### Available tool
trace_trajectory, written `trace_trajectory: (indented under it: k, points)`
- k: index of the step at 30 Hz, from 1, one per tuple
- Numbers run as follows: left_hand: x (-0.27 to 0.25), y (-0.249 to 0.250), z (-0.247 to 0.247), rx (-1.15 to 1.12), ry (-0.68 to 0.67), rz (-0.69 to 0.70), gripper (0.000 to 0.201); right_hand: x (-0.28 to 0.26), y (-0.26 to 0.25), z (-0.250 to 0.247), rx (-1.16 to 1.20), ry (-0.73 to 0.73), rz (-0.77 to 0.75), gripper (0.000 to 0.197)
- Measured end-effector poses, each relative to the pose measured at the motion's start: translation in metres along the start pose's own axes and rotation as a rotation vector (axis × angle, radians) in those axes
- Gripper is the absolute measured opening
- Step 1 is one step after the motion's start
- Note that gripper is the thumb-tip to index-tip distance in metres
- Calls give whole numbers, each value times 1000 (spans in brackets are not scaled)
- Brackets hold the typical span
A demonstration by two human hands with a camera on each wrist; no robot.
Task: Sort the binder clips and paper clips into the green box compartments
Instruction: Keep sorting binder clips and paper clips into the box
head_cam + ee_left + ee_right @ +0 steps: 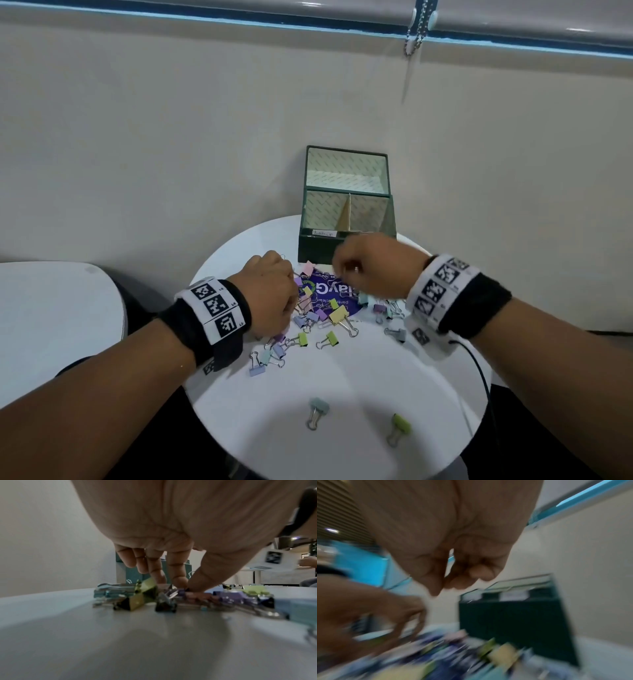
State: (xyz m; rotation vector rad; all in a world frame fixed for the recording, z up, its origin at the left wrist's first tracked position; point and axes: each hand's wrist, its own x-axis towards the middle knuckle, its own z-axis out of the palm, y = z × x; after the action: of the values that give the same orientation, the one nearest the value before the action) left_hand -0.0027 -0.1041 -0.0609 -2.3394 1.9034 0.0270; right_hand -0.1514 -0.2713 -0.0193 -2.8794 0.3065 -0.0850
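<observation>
A green box with its lid up stands at the back of the round white table; its front half is split into two compartments by a divider. Pastel binder clips lie heaped in front of it on a purple card. My left hand reaches down into the heap; thumb and index pinch together there, with a thin paper clip wire between them. My right hand hovers before the box front, fingers curled; blur hides whether it holds anything.
Two stray binder clips, a grey-blue one and a green one, lie near the table's front edge. A second white table stands at the left. A black cable hangs from my right wrist. The wall is right behind the box.
</observation>
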Motion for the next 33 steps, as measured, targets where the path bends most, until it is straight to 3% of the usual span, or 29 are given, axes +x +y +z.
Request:
trace_trajectory:
  k: [2, 4, 8, 14, 18, 22, 24, 30, 33]
  points:
    - [-1, 2, -2, 47, 34, 12, 17, -9, -18, 21, -77, -223, -90, 18]
    - [-1, 5, -3, 73, 69, 33, 24, -10, -27, 39, -176, -314, -113, 22]
    - [-1, 7, -6, 64, 50, 51, 26, -1, -27, 50, -349, -314, -124, 21]
    - [2, 12, -3, 128, 49, 111, 22, -5, -27, 49, -351, -278, -169, 25]
    - [3, 12, 2, 186, 76, 113, 27, -10, -25, 50, -289, -221, -170, 25]
    - [3, 1, -2, -3, 126, 78, 20, -10, -21, 43, -204, -171, -95, 18]
    - [5, -8, -12, -93, 147, 57, 18, -5, -9, 22, -102, -90, -13, 9]
    - [48, -13, -61, -417, 150, -33, 14, 4, 51, -31, 10, 216, 350, 10]
    - [86, -2, -75, -530, 254, -76, 17, 10, 60, -30, 63, 233, 402, 8]
